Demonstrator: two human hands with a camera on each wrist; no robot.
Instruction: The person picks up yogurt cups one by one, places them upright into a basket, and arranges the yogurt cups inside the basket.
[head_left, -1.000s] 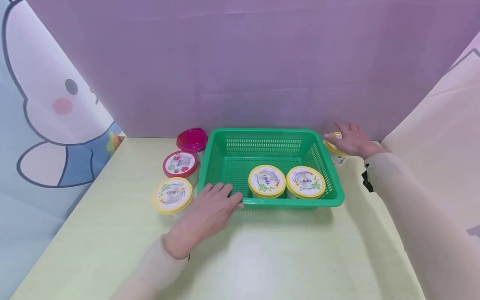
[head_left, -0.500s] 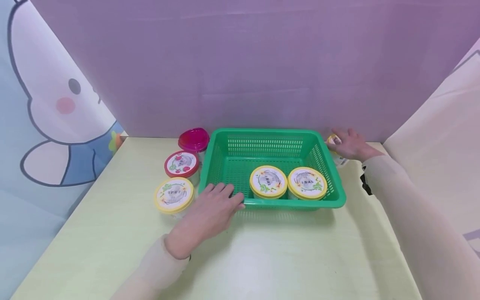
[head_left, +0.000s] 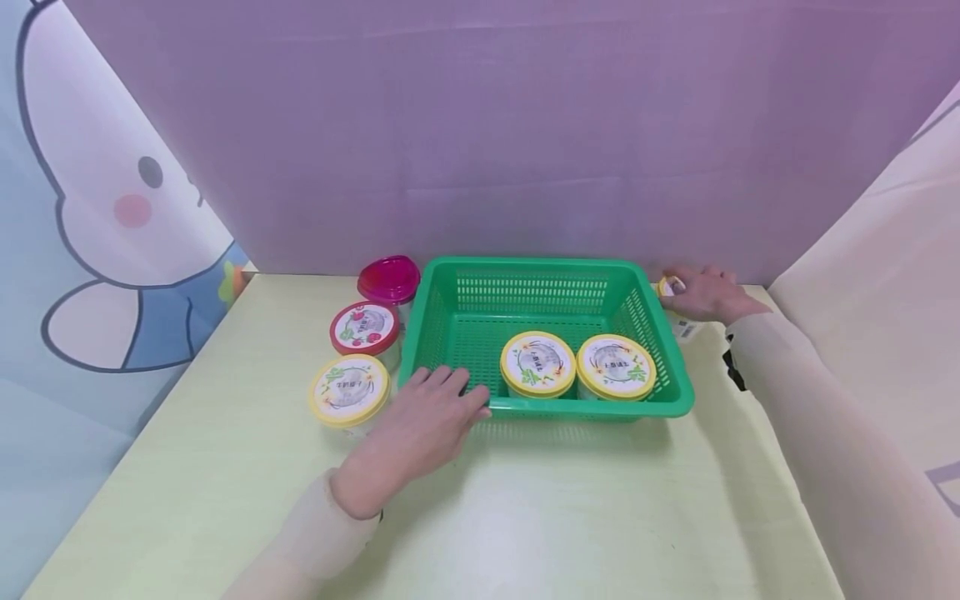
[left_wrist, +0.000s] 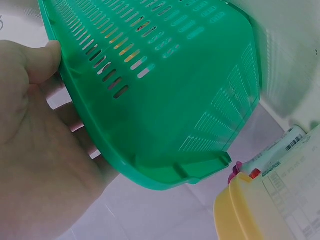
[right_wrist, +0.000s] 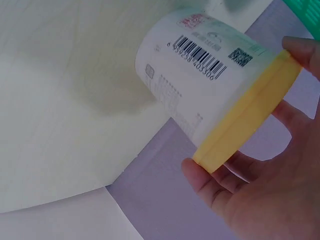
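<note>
My left hand [head_left: 416, 429] grips the front rim of a green plastic basket [head_left: 540, 406] near its left corner. In the left wrist view the thumb [left_wrist: 45, 62] lies on the rim's inner side, with the fingers outside it. At the basket's far right, my right hand [head_left: 707, 297] holds a white tub [right_wrist: 195, 70] by its yellow lid [right_wrist: 247, 115], thumb and fingers spread around the lid's edge. The tub stands on the table, partly covered by the hand in the head view. Two yellow-lidded tubs, one left [head_left: 537, 364] and one right [head_left: 617, 367], sit inside the basket's front right.
Left of the basket stand a yellow-lidded tub [head_left: 349, 390], a red-lidded tub [head_left: 364, 327] and a container with a magenta lid [head_left: 389, 280], in a row going back. A purple cloth wall [head_left: 517, 142] rises behind the table [head_left: 510, 517].
My right hand has come down over the tub at the right; its raised fingers have closed around the yellow lid. My left hand keeps its place on the basket rim.
</note>
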